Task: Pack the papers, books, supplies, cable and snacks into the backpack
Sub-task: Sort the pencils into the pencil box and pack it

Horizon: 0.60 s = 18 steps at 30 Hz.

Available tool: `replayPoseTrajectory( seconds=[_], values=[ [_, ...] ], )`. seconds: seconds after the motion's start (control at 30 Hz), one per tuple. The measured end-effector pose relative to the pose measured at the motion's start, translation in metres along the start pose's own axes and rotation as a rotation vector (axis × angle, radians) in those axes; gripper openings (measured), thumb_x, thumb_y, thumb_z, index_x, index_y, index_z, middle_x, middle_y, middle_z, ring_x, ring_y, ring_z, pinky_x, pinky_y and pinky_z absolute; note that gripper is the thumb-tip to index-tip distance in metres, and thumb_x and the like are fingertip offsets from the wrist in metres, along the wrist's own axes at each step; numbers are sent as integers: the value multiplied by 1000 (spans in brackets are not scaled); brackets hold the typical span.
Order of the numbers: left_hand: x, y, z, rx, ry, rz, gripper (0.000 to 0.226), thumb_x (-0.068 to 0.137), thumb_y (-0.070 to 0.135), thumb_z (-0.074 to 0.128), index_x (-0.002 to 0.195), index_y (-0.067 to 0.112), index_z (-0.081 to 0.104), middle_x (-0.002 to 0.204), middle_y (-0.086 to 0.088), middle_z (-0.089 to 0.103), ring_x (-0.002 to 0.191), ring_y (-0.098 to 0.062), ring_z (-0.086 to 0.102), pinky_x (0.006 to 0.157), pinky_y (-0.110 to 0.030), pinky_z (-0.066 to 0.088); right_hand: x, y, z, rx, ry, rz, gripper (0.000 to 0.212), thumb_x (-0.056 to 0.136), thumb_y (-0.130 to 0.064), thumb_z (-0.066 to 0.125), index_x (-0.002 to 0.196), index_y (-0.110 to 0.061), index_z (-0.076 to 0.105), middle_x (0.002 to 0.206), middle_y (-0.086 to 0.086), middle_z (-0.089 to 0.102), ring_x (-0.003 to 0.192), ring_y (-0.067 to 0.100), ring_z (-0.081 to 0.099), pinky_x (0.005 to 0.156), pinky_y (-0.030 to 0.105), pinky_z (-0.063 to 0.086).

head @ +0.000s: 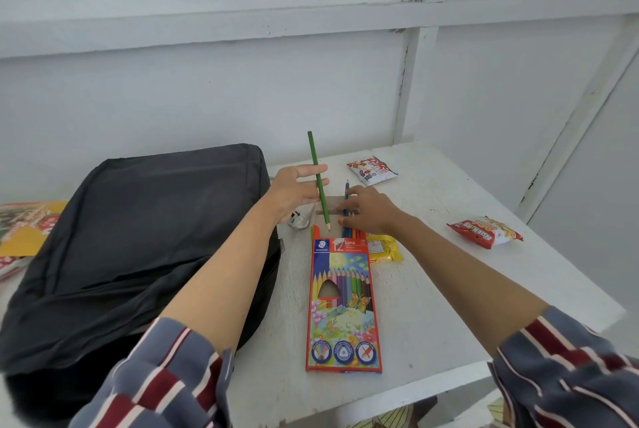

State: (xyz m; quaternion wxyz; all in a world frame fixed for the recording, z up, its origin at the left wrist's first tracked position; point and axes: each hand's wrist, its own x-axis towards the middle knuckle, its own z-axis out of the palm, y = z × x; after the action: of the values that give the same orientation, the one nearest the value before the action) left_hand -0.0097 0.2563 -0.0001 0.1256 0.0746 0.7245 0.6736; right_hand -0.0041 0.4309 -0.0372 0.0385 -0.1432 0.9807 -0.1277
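Step in hand, as judged: refilling the flat orange cardboard pencil box (342,303), printed "STAEDTLER", "12", "Luna", which lies on the white table (432,306) beside the black fabric backpack (138,237). Left hand (301,190) pinches a green wooden pencil (318,182) tip-down above the box's open flap; right hand (371,209) pinches the blue pencils (346,194) protruding there. Next: slide the green pencil in straight, then close the flap.

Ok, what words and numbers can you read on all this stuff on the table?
"STAEDTLER": top left of the orange cardboard coloured-pencil box.
"12": top of the same box.
"Luna": right beside the 12.
Small print under "Luna": too small to read.
Red plastic snack packet: lettering upside down and blurred.
White-and-red snack packet, yellow foil packet, yellow book cover: blurred, unreadable.
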Motion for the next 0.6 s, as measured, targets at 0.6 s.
replayPoseTrajectory(
  seconds=[0.6],
  values=[
    [3,-3,-1,-44,39,-9,50,84,-19,50,130,1,50,113,-9,57,107,-17,58,89,-31,51,-4,1,-5,40,-39,-51,32,92,-37,52,118,-24,65,134,-1,55,119,19,49,100,39,35]
  ],
)
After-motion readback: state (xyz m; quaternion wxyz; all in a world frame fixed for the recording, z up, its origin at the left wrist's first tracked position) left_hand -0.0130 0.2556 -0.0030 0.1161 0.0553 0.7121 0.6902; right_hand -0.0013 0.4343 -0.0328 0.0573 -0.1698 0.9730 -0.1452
